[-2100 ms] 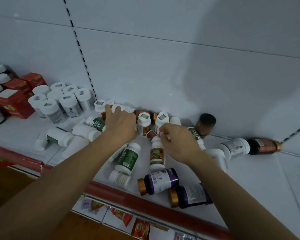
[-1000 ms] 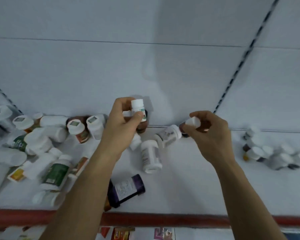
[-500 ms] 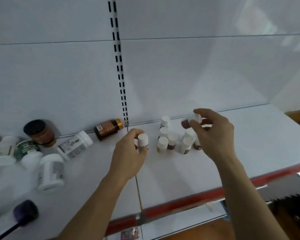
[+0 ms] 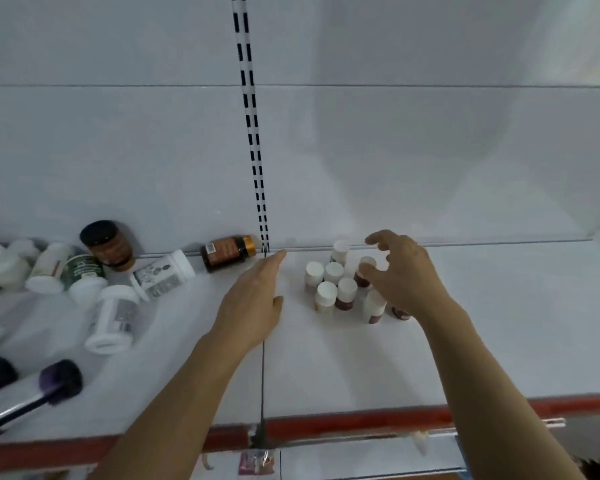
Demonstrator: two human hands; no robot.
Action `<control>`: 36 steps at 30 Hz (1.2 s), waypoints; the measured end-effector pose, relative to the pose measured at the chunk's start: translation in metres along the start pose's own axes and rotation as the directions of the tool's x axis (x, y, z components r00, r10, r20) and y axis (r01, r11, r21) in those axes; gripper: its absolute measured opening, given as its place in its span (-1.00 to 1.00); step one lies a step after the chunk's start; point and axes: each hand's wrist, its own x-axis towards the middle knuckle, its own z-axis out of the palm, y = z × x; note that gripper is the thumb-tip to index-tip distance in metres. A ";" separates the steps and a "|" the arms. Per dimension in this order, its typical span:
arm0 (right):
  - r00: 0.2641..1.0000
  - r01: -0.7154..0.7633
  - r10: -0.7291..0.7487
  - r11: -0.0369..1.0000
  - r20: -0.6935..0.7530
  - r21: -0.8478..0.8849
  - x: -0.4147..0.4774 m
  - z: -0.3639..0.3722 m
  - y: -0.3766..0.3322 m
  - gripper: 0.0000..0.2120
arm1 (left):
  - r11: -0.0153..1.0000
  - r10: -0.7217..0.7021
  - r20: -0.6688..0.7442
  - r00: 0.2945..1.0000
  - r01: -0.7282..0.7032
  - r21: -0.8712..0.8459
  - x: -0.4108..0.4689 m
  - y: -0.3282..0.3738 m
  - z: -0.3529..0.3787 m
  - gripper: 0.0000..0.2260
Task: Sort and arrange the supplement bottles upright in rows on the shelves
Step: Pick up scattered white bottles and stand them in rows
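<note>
Several small white-capped supplement bottles (image 4: 336, 289) stand upright in a cluster on the white shelf (image 4: 499, 341), just right of its centre seam. My right hand (image 4: 400, 275) hovers over the cluster's right side, fingers spread and curled, holding nothing; one bottle (image 4: 366, 266) stands just at its fingertips. My left hand (image 4: 257, 299) is flat and empty to the left of the cluster, fingers pointing toward the back wall. To the left lie toppled bottles: a brown one with a gold cap (image 4: 227, 252), white ones (image 4: 161, 275) (image 4: 111, 318), and a dark-lidded jar (image 4: 106, 244).
A slotted upright (image 4: 252, 133) runs down the back wall to the shelf seam. Purple bottles (image 4: 49, 382) lie at the front left. The red shelf edge (image 4: 361, 422) runs along the front. The shelf's right part is bare.
Both hands held a small white-capped bottle half a second ago; now both are empty and open, and the upright cluster has more bottles. The view had swung right from the toppled pile.
</note>
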 end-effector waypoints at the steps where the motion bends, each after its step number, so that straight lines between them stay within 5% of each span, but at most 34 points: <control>1: 0.998 0.029 -0.029 1.000 -0.057 0.001 -0.004 0.001 -0.002 -0.64 | 0.996 -0.006 -0.052 0.999 0.011 0.084 -0.005 -0.010 -0.012 -0.38; 7: 0.965 0.235 -0.254 0.947 -0.065 -0.219 -0.001 0.018 -0.065 -0.65 | 0.938 -0.082 -0.314 0.946 0.180 0.297 -0.048 -0.082 -0.106 -0.54; 15: 0.751 0.659 -0.654 0.750 0.089 -0.056 -0.009 0.118 -0.210 -0.70 | 0.850 -0.328 -0.607 0.724 0.506 0.144 -0.160 -0.171 -0.182 -0.64; 22: 0.612 0.769 -0.770 0.633 0.183 0.091 -0.035 0.192 -0.308 -0.78 | 0.754 -0.473 -0.631 0.615 0.653 0.072 -0.234 -0.232 -0.226 -0.62; 27: 0.461 0.802 -0.800 0.561 0.384 0.206 -0.049 0.232 -0.350 -0.69 | 0.775 -0.480 -0.587 0.652 0.629 0.065 -0.238 -0.276 -0.246 -0.65; 32: 0.250 0.843 -0.743 0.483 0.621 0.239 -0.052 0.278 -0.377 -0.31 | 0.844 -0.438 -0.493 0.752 0.533 0.063 -0.231 -0.325 -0.260 -0.70; 36: 0.314 0.815 -0.716 0.540 0.623 0.210 -0.042 0.291 -0.389 -0.51 | 0.927 -0.324 -0.383 0.865 0.371 0.056 -0.226 -0.350 -0.271 -0.87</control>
